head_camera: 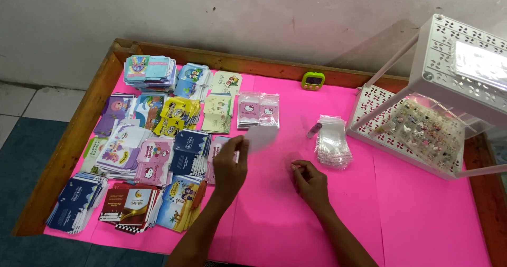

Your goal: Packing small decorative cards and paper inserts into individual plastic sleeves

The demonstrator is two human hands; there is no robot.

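Left hand (230, 168) pinches pale, blurred plastic sleeve (260, 138).

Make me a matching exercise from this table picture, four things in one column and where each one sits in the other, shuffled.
Things:
1. small green timer
2. pile of clear plastic sleeves
3. white perforated rack
4. stacks of printed envelopes

Places:
A. left part of the pink table cover
B. far edge, by the wooden rim
C. right side of the table
D. middle, just left of the rack

Pairs: 1-B, 2-D, 3-C, 4-A
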